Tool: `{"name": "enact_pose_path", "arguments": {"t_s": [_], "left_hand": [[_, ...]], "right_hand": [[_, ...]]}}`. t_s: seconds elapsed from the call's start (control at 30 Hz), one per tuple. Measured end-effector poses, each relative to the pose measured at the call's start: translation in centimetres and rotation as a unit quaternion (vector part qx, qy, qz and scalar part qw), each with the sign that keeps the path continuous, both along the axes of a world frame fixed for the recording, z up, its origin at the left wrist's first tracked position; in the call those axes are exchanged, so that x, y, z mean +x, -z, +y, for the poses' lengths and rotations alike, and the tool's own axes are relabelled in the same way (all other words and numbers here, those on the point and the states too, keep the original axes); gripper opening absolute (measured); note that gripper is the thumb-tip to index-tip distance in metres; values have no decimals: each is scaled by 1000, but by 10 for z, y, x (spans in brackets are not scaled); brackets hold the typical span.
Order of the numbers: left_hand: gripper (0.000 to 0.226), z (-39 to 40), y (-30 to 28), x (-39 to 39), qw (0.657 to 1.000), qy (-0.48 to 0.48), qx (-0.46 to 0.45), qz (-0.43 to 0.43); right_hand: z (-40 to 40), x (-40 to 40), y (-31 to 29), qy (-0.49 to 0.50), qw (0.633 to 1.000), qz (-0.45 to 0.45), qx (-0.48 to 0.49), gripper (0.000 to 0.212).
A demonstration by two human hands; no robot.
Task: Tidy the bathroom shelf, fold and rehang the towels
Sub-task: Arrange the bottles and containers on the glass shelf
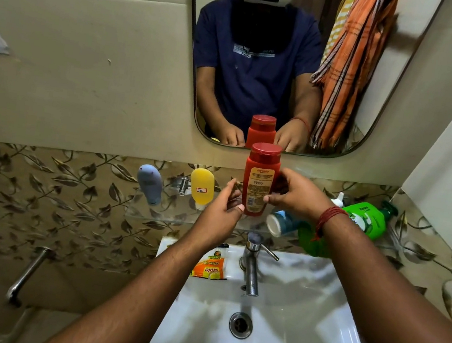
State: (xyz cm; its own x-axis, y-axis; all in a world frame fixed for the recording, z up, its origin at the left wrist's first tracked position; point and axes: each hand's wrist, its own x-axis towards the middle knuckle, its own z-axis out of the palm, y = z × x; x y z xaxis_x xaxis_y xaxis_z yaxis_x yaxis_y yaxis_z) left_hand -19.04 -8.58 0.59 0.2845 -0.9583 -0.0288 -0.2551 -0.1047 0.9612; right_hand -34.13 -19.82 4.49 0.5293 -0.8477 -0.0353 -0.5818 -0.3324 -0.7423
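Right hand [294,194], at centre frame, gripped a red bottle [259,180] with thumb and fingers curled round its right side, holding it upright over a clear glass shelf [152,213]. Left hand [221,210] hovered just left of the bottle, fingers loosely spread, holding nothing. Grey [150,184] and yellow [202,188] tubes stood on the shelf at left; an orange striped towel [346,69] hung at upper right, reflected in the mirror [389,92].

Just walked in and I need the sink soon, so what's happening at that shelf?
A person is tidying the glass shelf above the sink. The right hand grips an upright red bottle; the left hand is at its base. A grey bottle and a yellow bottle stand to the left, a green bottle lies to the right.
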Motion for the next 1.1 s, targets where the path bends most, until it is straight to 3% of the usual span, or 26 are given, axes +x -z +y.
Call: {"name": "enact_pose_path", "arguments": {"t_s": [0.1, 0.23, 0.4, 0.6, 0.67, 0.8, 0.97, 1.1], "left_hand": [[47, 11, 12, 4, 998, -33, -39, -30], [25, 17, 21, -5, 983, -5, -92, -158], [40, 1, 10, -42, 907, 124, -123, -383], [74, -32, 8, -77, 839, 142, -38, -524], [85, -40, 7, -82, 832, 149, -9, -534], [83, -44, 3, -89, 844, 134, 20, -520], [87, -35, 9, -91, 879, 67, 26, -472], [84, -25, 9, -92, 909, 26, -26, -414]], "right_hand": [[0, -23, -1, 43, 996, 21, -74, 32], [7, -55, 6, 92, 979, 44, -176, 23], [18, -73, 19, 142, 955, 68, -251, 16], [29, -82, 29, 194, 919, 54, -340, 11], [30, -84, 32, 198, 917, 54, -343, 11], [31, -87, 41, 202, 920, 53, -333, 14], [30, -85, 53, 212, 920, 40, -328, 16], [32, -82, 57, 210, 918, -14, -335, 11]]}}
